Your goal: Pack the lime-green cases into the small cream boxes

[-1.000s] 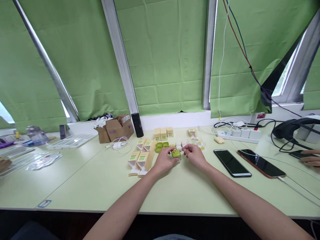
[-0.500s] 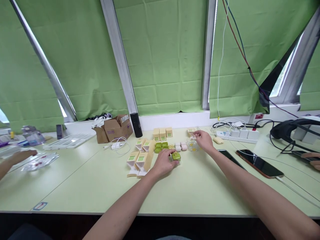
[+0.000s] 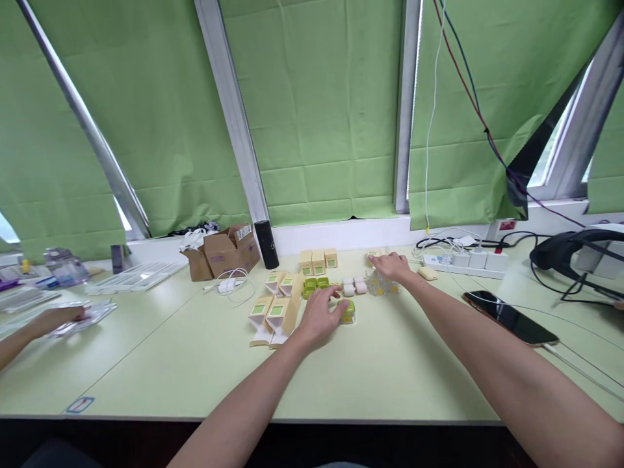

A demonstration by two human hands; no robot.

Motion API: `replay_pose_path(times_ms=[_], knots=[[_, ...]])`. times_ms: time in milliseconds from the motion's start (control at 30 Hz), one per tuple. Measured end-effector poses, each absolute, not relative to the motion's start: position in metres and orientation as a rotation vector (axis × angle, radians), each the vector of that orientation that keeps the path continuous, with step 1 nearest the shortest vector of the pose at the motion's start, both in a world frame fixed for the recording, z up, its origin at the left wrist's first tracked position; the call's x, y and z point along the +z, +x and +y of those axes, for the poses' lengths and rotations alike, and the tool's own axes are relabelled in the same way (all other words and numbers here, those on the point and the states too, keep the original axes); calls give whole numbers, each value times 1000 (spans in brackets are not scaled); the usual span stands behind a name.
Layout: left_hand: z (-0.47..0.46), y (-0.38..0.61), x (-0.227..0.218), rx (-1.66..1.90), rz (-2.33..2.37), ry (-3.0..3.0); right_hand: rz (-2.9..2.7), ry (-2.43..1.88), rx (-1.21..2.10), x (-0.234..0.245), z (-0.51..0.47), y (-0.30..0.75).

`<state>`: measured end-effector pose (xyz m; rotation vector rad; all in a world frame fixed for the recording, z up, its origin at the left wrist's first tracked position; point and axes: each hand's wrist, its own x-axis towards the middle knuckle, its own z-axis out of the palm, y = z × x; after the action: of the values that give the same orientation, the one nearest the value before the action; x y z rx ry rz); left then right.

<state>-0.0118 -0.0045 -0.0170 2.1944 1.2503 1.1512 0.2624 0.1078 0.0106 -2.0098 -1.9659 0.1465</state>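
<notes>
Left hand [image 3: 319, 317]: now loosened, fingers parted beside the green-topped case [image 3: 348, 313], apparently filled, on the bench [image 3: 341, 377].
Right hand [image 3: 390, 265]: at a rear carton [image 3: 374, 254]; grasp unclear.
Green pieces [image 3: 322, 282], pink blocks [image 3: 359, 285]: seemingly left uncased.

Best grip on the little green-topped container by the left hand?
Probably pinch the near and far sides of the green-topped container, on its see-through lower part, coming from the right: it's small, sits upright, and the left hand takes up its left side.

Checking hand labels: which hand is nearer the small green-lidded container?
Left. The left hand is at the left edge of the green-lidded container; the right hand is farther off, beyond it to the right.
</notes>
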Motion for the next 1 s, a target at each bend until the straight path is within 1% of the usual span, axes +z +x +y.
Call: replay_pose_path(times_ms=[100, 200, 800, 1000], knots=[[1, -14, -16, 1285, 1280, 2085, -1957, -2060, 147, 9, 112, 259], [7, -17, -17, 1343, 1314, 1977, -1948, -2093, 139, 6, 114, 258], [14, -17, -22, 1339, 1335, 1983, -2030, -2107, 87, 1, 120, 250], [14, -16, -22, 1356, 1321, 1991, -2032, -2032, -11, 4, 116, 248]])
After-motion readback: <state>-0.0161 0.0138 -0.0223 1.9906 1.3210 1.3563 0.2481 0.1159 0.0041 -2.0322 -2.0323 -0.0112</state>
